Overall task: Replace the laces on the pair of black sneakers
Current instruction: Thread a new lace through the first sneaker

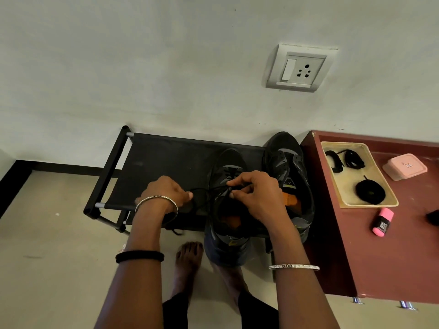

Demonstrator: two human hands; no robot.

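Pale wall [142, 67] fills the upper half of the frame, beige floor [47, 245] lower left. Black shoe rack [166, 157] in the centre against the wall. Maroon counter [392, 245] at right edge, just beside the rack.

Two black sneakers on the rack's top shelf. The centre sneaker [228, 236] has its heel toward the camera, orange insole showing. The second sneaker [285, 150] is just right of it, touching the counter side.

Beige tray [351, 184] on the counter, right of centre, holds three black lace coils [370, 192].

Left hand [166, 193], centre frame, fingers curled and pinching a thin black lace [202, 190] that runs right to the centre sneaker. Right hand [256, 195] is over that sneaker's tongue, fingers narrow, pinching the same lace at the eyelets.

Wall socket [299, 67] upper right. Pink box [405, 166] right of the tray, pink highlighter [382, 222] below the tray. Bare foot [188, 257] on the floor, bottom centre.
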